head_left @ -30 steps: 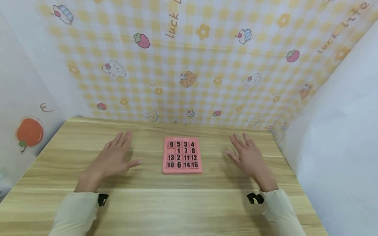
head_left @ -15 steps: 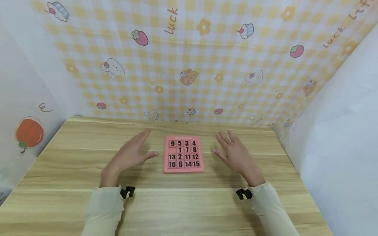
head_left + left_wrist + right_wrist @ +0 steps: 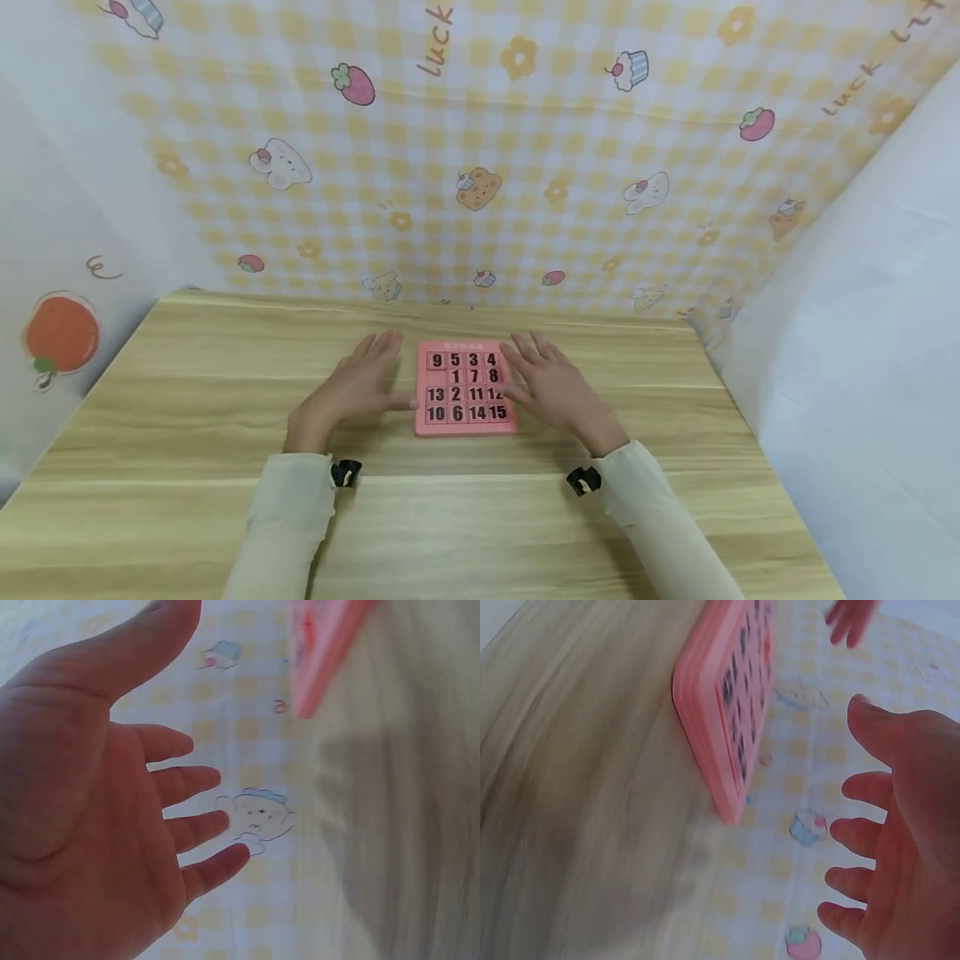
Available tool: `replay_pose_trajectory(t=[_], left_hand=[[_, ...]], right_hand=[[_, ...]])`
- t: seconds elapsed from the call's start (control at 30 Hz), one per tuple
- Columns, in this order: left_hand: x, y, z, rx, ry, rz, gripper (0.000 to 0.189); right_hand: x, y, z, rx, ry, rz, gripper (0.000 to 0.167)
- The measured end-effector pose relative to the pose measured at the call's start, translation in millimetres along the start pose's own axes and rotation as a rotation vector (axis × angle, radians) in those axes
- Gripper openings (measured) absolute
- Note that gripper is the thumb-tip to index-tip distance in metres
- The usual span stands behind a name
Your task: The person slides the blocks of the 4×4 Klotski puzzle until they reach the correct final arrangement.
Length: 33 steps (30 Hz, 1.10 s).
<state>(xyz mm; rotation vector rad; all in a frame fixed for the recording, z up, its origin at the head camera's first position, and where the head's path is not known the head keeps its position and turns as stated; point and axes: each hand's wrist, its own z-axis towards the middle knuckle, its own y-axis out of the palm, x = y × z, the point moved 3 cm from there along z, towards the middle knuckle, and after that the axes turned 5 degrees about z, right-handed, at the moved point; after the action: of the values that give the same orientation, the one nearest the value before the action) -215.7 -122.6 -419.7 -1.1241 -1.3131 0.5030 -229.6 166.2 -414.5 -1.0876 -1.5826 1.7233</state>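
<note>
A pink number slide puzzle point(image 3: 465, 387) lies flat on the wooden table, its black-numbered tiles facing up with a gap in the second row at the left. My left hand point(image 3: 356, 383) hovers beside its left edge, fingers extended and the thumb tip right at the frame. On the other side my right hand point(image 3: 558, 387) overlaps the puzzle's right edge in the head view, fingers spread. Both palms look bare in the wrist views: the left hand point(image 3: 97, 802) and the right hand point(image 3: 907, 817) hold nothing. The puzzle's pink frame point(image 3: 705, 720) stands apart from the right fingers there.
The wooden table point(image 3: 450, 525) carries the puzzle near its middle. A yellow checked cloth point(image 3: 420, 167) with cartoon prints hangs behind it. White side walls point(image 3: 862, 333) bound the table at left and right.
Both hands have moved inward, the left to the right and the right to the left, closing in on the puzzle. The puzzle stays in place on the table.
</note>
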Motion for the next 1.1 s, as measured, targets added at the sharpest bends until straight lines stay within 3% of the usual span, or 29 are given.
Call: replay_pose_trajectory(t=[0.2,0.47,0.7,1.1], left_hand=[[0.8,9.0,9.4,-0.124,0.027,0.076,0.116],[3.9,20.1,18.6,-0.240,0.019,0.149,0.119],[2.6,26.5,26.5,-0.286,0.003,0.165,0.117],[7.2,22.4,31.5,-0.342,-0.039,0.214,0.116]], right_hand=[[-22,15,19.7,-0.089,-0.056,-0.039,0.069],[-39,29,45.9,-0.120,-0.115,-0.081,0.067],[-51,38,60.3,-0.187,-0.147,-0.124,0.066],[-61,45,69.5,-0.206,-0.115,-0.166,0.067]])
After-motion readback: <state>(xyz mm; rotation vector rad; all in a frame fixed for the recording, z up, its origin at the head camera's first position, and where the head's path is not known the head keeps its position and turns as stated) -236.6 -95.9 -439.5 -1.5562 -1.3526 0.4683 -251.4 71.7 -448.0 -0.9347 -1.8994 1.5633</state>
